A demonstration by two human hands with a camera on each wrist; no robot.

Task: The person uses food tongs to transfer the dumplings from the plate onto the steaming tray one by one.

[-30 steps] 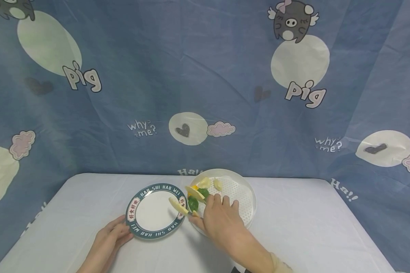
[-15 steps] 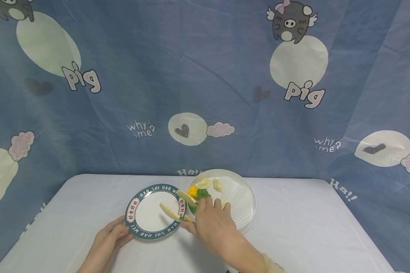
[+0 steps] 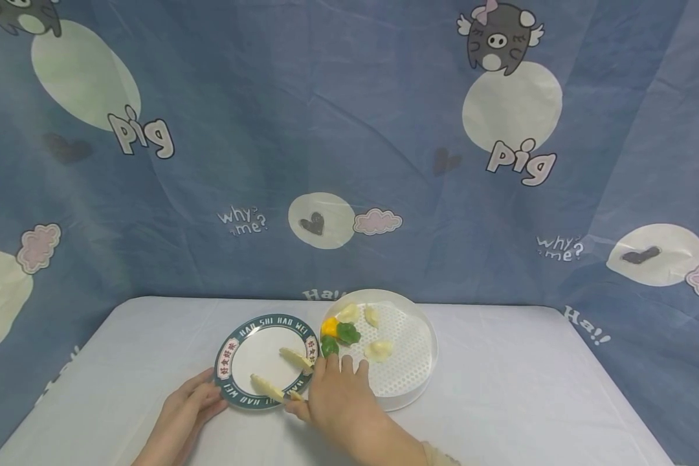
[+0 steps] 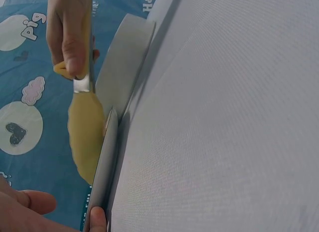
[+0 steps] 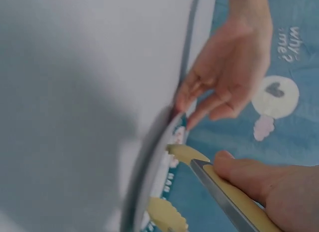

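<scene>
In the head view my right hand (image 3: 343, 401) grips a pair of food tongs (image 3: 266, 387) with pale yellow scalloped tips and metal-edged arms. The tongs' two tips are spread apart over the right part of a white plate (image 3: 262, 362) with a green lettered rim. No food shows between them. My left hand (image 3: 186, 408) holds the plate by its lower left edge, a finger under the rim in the left wrist view. Right of the plate stands a round white tray (image 3: 410, 382) with a perforated base. Inside lie pale yellow dumpling-like pieces (image 3: 378, 350), a yellow piece (image 3: 329, 326) and green pieces (image 3: 347, 332).
The plate and tray sit close together on a white-covered table (image 3: 501, 382). A blue printed cloth (image 3: 349, 129) hangs behind the table's far edge. In the left wrist view the tray's side wall (image 4: 127, 57) rises just beyond the plate.
My right hand has moved left and toward me, taking the spread tongs from the tray's left side to over the plate. The left hand and plate have stayed put.
</scene>
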